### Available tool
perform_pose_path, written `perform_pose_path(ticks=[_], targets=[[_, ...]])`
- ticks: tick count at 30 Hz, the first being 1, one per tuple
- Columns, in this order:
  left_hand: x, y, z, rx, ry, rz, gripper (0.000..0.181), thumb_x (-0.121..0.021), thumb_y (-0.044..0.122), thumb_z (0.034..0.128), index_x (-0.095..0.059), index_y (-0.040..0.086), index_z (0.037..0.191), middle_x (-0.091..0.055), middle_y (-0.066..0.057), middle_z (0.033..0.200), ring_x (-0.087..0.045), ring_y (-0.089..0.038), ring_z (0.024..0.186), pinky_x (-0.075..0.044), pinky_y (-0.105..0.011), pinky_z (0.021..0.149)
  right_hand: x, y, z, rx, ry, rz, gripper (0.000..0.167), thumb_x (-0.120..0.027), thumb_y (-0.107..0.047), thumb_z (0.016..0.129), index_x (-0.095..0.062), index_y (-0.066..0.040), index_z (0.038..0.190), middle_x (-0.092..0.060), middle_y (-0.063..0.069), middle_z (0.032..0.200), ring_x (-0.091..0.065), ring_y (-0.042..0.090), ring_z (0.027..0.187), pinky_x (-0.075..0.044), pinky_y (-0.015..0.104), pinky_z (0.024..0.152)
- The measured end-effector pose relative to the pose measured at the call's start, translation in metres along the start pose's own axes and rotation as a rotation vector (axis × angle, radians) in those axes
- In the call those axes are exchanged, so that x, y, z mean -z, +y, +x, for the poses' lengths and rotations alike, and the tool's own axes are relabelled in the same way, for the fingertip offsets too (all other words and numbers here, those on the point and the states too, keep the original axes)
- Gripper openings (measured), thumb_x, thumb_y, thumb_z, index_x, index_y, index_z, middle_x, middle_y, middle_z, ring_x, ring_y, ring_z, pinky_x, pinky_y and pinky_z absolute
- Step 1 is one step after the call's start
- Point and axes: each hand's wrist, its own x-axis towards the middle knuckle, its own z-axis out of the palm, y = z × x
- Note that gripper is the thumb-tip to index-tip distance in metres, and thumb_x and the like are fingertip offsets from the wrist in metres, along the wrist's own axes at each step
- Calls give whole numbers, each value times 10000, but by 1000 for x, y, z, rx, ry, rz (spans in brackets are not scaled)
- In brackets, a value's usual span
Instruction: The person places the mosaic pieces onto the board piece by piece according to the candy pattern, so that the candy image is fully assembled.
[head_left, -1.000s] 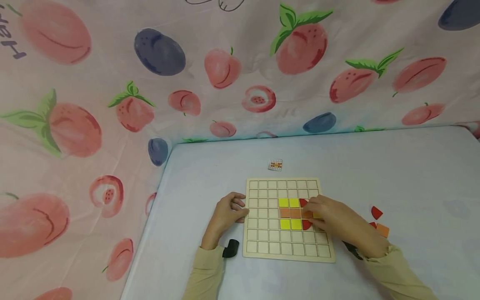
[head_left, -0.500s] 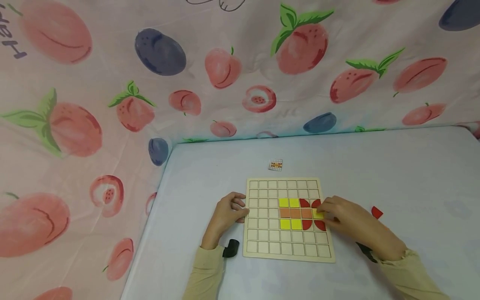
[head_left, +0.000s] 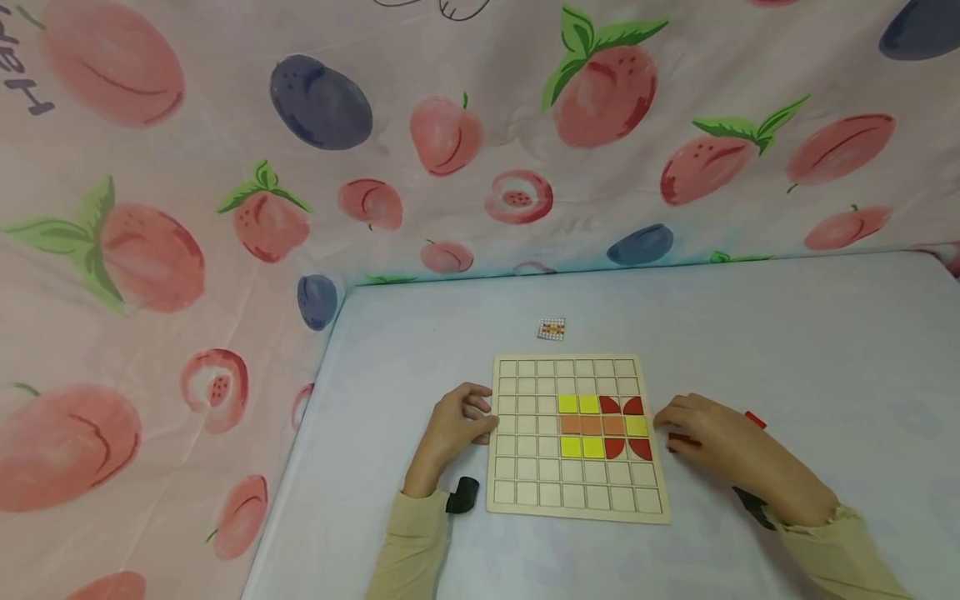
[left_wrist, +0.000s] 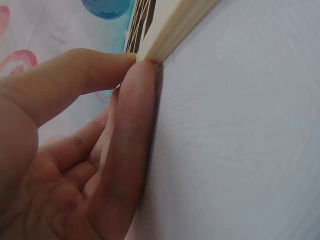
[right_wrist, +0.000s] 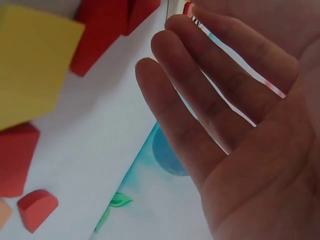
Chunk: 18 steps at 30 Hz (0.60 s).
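On the table lies a square wooden grid board [head_left: 525,492]. Yellow tiles [head_left: 572,447], orange tiles [head_left: 591,425] and red quarter-round tiles [head_left: 641,450] form a pattern on its right half. My left hand [head_left: 453,421] holds the board's left edge; in the left wrist view the thumb and a finger [left_wrist: 132,120] meet at that edge. Just off the right edge hovers my right hand [head_left: 701,429]. In the right wrist view its fingers [right_wrist: 175,120] are extended and loosely bent, with nothing seen held. A yellow block [right_wrist: 35,65] and red blocks [right_wrist: 105,30] lie beside it.
A small pattern card [head_left: 552,329] lies beyond the board. One red piece [head_left: 756,419] shows behind the right forearm, which hides the table there. A fruit-print cloth [head_left: 480,133] hangs at the back and left.
My right hand has moved rightward off the board, uncovering the right-hand yellow tile and the red tiles around it. The left hand stays at the left edge.
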Motion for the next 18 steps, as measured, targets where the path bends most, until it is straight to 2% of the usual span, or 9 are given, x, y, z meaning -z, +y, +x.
perform_pose_path(ticks=[4, 10, 18], targets=[[0, -1, 0, -8, -1, 6, 412, -737, 6, 846, -607, 5, 1237, -609, -138, 1006, -633, -154, 783, -635, -303, 618, 0, 2, -3, -8, -4, 3, 212, -832, -88, 774, -738, -113, 962, -652, -62, 926, -574, 103, 817, -575, 291, 702], [-1, 0, 1, -5, 1, 3, 429, -733, -4, 852, -594, -16, 1258, -611, -181, 1035, -626, -166, 791, -642, -348, 631, 0, 4, -6, -61, -38, 20, 192, -828, -94, 779, -738, -119, 947, -652, -67, 918, -579, 109, 822, -581, 299, 711], [-1, 0, 0, -2, 3, 9, 408, -733, 1, 842, -609, 7, 1231, -605, -122, 992, -628, -153, 781, -633, -296, 605, 0, 4, -6, -94, -81, 42, 185, -825, -111, 787, -739, -111, 951, -656, -49, 937, -579, 107, 820, -588, 309, 719]])
